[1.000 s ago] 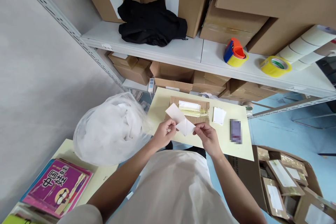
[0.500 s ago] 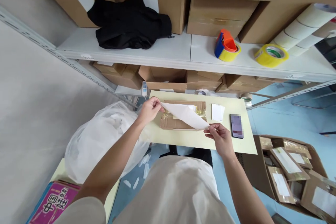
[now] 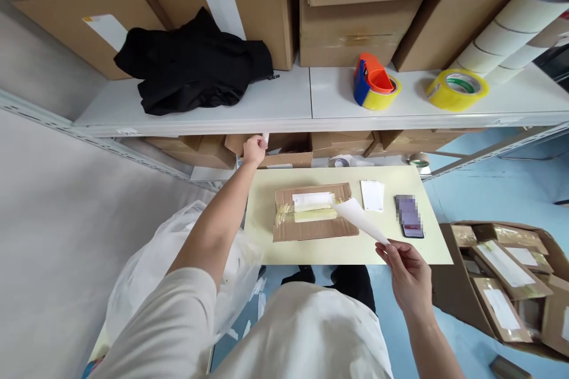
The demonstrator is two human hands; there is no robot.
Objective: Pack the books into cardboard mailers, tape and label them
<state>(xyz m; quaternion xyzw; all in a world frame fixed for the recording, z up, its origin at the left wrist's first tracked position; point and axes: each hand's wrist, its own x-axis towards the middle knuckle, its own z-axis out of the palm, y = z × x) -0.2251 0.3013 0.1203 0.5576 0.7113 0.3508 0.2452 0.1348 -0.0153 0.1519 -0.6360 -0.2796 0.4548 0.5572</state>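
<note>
My right hand pinches one end of a curled white paper sheet, which slants over the right part of a flat cardboard parcel. On that parcel lie a white label and a pale yellowish strip, with shiny tape at its left end. Reaching away to the far left, my left hand is closed on a small white piece of paper. It is in front of an open cardboard box on the lower shelf.
The pale table also bears white cards and a phone. A shelf above holds black clothing, a tape dispenser and a tape roll. A bulging plastic bag is left; a carton of parcels is right.
Both hands held the sheet's ends before. My left hand has moved away towards the lower shelf with a small white piece; my right hand keeps the sheet, moved nearer my body. The view has shifted.
</note>
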